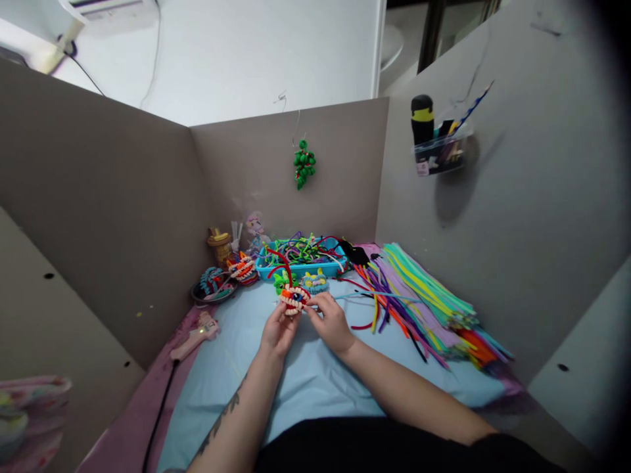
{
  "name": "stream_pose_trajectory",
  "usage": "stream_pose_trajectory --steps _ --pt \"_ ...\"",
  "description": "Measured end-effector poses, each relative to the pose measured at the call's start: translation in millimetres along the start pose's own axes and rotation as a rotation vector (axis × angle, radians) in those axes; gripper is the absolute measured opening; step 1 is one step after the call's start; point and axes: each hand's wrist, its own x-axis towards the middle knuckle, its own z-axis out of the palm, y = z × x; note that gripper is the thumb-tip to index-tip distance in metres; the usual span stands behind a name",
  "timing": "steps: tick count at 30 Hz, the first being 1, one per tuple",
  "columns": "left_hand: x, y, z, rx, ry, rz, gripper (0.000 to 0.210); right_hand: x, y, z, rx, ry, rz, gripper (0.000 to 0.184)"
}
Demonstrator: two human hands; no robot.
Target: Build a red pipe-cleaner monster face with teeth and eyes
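Observation:
A small pipe-cleaner figure point(294, 299) in red, cream and orange, with a blue eye-like spot, is held up over the blue cloth. My left hand point(280, 332) grips its lower left side, fingers closed round it. With thumb and fingertips pinched, my right hand point(329, 322) holds the figure's right edge. Red stems stick up from its top. Just behind it sit a green pipe-cleaner figure point(284, 282) and a blue-and-yellow one point(314, 282), the green one partly hidden.
A blue tray point(300, 270) of loose pipe-cleaner pieces stands at the back. Bundles of long pipe cleaners point(419, 289) lie on the right. On the left are a pink glue gun point(194, 340) with a black cord, a dark bowl point(213, 297) and an orange-and-white figure point(242, 269). Grey panels enclose the table.

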Motion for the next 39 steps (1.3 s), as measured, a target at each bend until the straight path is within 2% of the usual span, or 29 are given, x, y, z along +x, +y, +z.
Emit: stream_pose_trajectory --steps 3,11,15,22,30,33,39 --pt "-0.3 -0.5 0.3 0.028 -0.016 0.026 0.018 0.1 0.2 -0.5 -0.060 -0.030 -0.032 0.008" --pt "-4.9 -2.5 10.2 0.018 0.036 0.024 0.019 2.1 -1.0 -2.8 -0.164 -0.053 -0.125 0.010" --pt "-2.5 -3.7 6.6 0.007 0.049 0.004 0.017 2.4 0.2 -2.7 -0.194 -0.051 -0.163 0.012" --pt "2.1 -6.8 -1.6 0.022 -0.002 0.021 0.017 2.2 0.6 -4.6 -0.237 -0.069 -0.162 0.015" --pt "-1.3 -9.2 1.2 0.075 -0.014 0.078 0.016 3.5 1.8 -7.2 -0.275 -0.130 -0.193 0.018" --pt "-4.8 -7.8 5.4 0.125 -0.015 0.186 0.025 2.9 3.5 -6.4 -0.257 -0.111 -0.174 0.013" --pt "-9.1 -10.4 8.5 0.300 0.080 0.386 0.064 0.7 3.7 -2.4 -0.208 -0.054 -0.137 0.012"
